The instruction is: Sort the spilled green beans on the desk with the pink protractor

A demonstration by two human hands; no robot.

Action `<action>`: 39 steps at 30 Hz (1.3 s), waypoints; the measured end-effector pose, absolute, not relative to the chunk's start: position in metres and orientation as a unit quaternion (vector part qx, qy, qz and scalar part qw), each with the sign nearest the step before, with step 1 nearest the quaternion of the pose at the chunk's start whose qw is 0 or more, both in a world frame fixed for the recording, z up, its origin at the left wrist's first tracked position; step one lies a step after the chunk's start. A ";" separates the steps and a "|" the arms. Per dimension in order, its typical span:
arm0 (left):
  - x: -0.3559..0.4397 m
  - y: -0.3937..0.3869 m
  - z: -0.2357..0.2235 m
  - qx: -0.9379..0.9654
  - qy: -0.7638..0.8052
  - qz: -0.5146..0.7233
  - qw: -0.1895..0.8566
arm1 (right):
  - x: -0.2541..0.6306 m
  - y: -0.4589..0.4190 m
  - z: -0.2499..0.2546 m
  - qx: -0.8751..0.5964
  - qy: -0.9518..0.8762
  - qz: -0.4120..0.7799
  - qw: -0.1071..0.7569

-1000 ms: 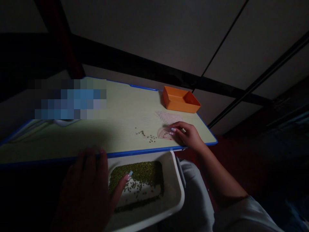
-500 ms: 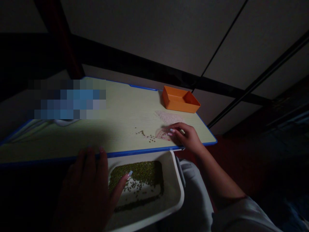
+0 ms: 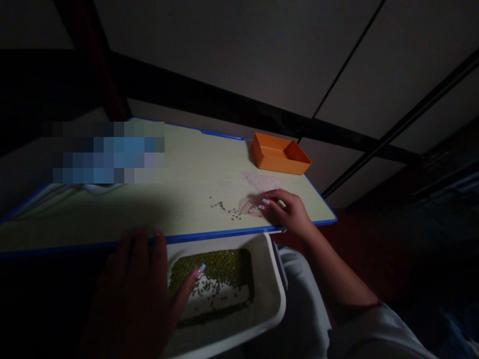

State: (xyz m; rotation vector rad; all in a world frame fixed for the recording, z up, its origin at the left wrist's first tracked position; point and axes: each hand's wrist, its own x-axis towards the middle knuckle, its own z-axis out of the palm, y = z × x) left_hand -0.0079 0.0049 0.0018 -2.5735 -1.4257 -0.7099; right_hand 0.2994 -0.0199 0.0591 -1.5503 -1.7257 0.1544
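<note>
My right hand (image 3: 287, 210) is over the right part of the table, its fingers curled and thumb drawn in. At its fingertips lies a thin, see-through pinkish thing (image 3: 248, 205) with a rounded edge; whether they grip it is hard to make out. Just left are several scattered green beans (image 3: 235, 213). Behind is a flat heap of pale pinkish grains (image 3: 262, 180). My left hand (image 3: 138, 289), dark in shadow, spreads its fingers over the left side of a white tub (image 3: 276, 294), fingertips by the table edge. Small green beans (image 3: 220, 264) cover part of the tub's floor.
An orange open box (image 3: 280, 159) stands at the table's back right. The pale table (image 3: 187, 169) has a blue rim. Far left is a pixelated bluish patch (image 3: 108, 154) with a pale cable (image 3: 45, 199) below it. Cabinet panels (image 3: 232, 55) rise behind.
The see-through pinkish thing and my right fingertips have shifted very slightly left. My left hand, the tub and the orange box stay where they were.
</note>
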 end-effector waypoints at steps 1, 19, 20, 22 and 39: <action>-0.008 0.005 0.002 -0.850 -0.469 -0.232 0.059 | 0.299 -0.020 0.060 -0.605 -0.688 0.065 0.395; -0.007 0.005 0.002 -0.847 -0.470 -0.243 0.042 | 0.293 -0.034 0.064 -0.586 -0.708 0.078 0.387; -0.007 0.005 0.002 -0.847 -0.471 -0.244 0.039 | 0.292 -0.034 0.063 -0.586 -0.707 0.073 0.388; -0.006 0.004 0.001 -0.846 -0.470 -0.250 0.038 | 0.291 -0.032 0.062 -0.587 -0.708 0.065 0.386; -0.007 0.004 0.004 -0.843 -0.476 -0.248 0.029 | 0.295 -0.029 0.055 -0.647 -0.656 0.012 0.389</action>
